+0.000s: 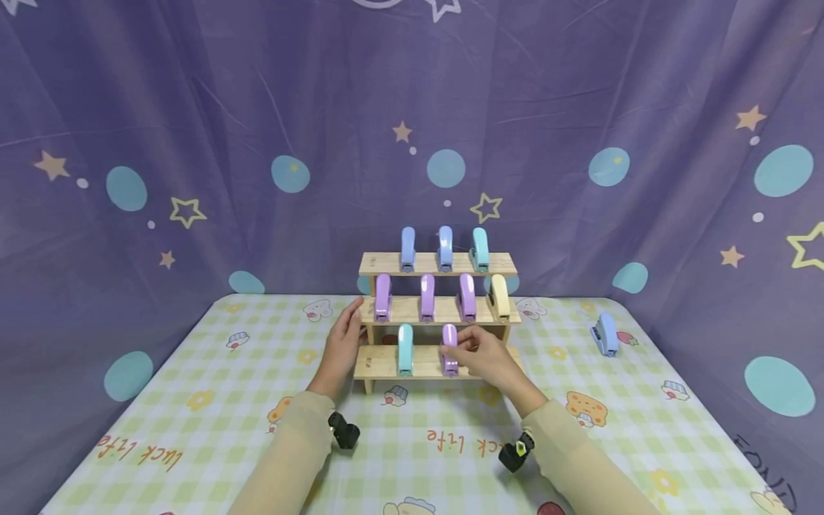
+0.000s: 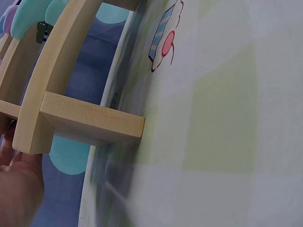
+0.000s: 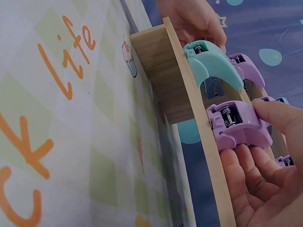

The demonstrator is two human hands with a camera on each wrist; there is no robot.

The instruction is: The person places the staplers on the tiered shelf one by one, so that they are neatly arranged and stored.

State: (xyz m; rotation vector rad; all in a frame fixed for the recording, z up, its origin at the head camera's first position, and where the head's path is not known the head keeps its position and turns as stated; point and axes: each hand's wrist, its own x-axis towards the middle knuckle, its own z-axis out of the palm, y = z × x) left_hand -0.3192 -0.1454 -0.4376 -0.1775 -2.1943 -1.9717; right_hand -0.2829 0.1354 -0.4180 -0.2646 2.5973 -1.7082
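Observation:
A three-step wooden display stand (image 1: 380, 365) carries small staplers standing in rows. On the lowest step, my right hand (image 1: 484, 357) pinches a purple stapler (image 1: 449, 335). The right wrist view shows the thumb on one side of that purple stapler (image 3: 246, 124) and curled fingers (image 3: 239, 168) on the other, with its base at the wooden board. To its left stands a teal stapler (image 1: 405, 350). My left hand (image 1: 340, 352) grips the stand's left end by the middle step; its fingertips are partly hidden behind the wood in the left wrist view.
Three purple staplers and a yellow stapler (image 1: 498, 297) line the middle step. Two blue staplers and a teal stapler (image 1: 479, 249) stand on top. A lone blue stapler (image 1: 605, 335) sits on the checked tablecloth (image 1: 225, 400) at right. A purple curtain (image 1: 360, 93) hangs behind.

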